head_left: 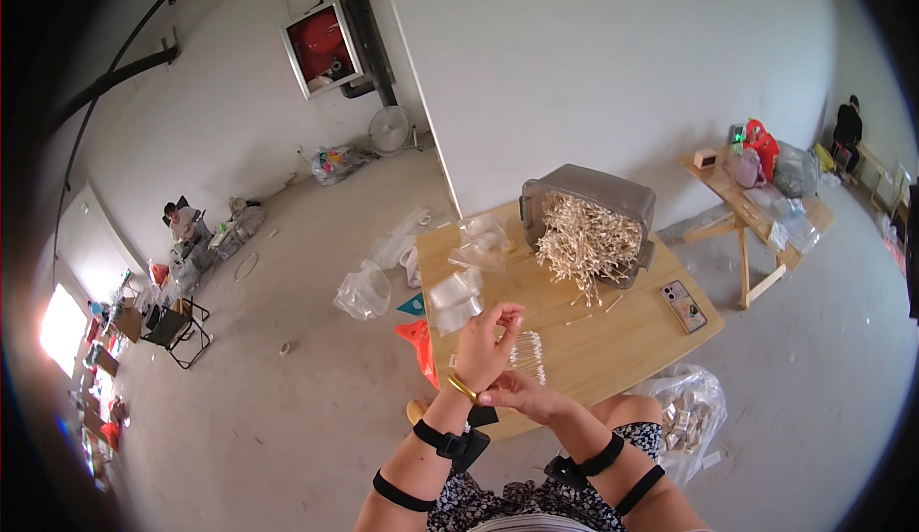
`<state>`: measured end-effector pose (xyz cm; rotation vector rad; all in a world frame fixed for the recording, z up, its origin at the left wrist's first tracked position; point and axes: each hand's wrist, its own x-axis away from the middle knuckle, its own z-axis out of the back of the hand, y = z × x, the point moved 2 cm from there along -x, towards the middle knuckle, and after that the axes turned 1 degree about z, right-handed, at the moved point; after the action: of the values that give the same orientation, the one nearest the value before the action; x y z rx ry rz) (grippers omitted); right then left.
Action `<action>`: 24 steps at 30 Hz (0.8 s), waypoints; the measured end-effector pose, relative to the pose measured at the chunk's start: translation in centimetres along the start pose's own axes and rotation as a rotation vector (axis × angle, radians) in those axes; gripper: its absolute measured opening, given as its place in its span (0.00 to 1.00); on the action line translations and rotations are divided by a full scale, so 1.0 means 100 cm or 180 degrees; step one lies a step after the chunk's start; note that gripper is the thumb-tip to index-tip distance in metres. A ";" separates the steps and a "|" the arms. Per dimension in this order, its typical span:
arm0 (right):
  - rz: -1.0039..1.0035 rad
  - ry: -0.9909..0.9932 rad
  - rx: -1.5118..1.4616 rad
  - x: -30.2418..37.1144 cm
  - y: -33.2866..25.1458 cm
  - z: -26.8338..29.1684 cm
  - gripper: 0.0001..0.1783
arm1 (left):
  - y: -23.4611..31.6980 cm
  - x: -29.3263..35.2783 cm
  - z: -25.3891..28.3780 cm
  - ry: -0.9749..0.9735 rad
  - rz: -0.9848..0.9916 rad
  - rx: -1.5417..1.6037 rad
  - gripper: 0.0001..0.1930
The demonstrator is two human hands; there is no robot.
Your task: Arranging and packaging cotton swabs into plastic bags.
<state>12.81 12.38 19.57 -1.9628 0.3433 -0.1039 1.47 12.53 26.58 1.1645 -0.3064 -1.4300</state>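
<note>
My left hand [490, 340] is raised over the near left part of the wooden table [613, 364], fingers loosely bent and nothing visible in them. A gold bracelet [463, 388] circles that wrist. My right hand [522, 396] reaches across to it, its thumb and fingers closed at the bracelet's edge. Just beyond my hands, a small row of white-tipped cotton swabs [527, 355] lies on the tabletop, partly hidden by my fingers. Farther back, a grey plastic bin [598, 183] rests on its side, with a heap of cotton swabs [586, 243] spilling from its mouth.
Clear plastic bags [455, 293] lie at the table's left side. A phone [683, 306] lies near its right edge. By my right leg a clear sack [691, 417] holds small packs. A second wooden table [766, 211] stands at right; a folding stool [179, 331] stands far left.
</note>
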 end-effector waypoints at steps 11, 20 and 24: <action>-0.0024 -0.0118 0.0170 0.021 -0.007 -0.071 0.38 | 0.057 0.024 0.019 0.0133 -0.1077 -0.0817 0.08; -0.0195 -0.0118 0.0450 0.023 0.010 -0.079 0.34 | 0.060 0.028 0.028 0.0067 -0.1760 -0.1612 0.10; -0.0321 -0.0203 0.0381 0.014 0.004 -0.081 0.35 | 0.053 0.016 0.036 0.0311 -0.1158 -0.0818 0.10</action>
<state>12.22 4.69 22.44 -1.8601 0.1920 -0.1238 2.17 8.17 31.50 1.1087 0.1644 -1.6632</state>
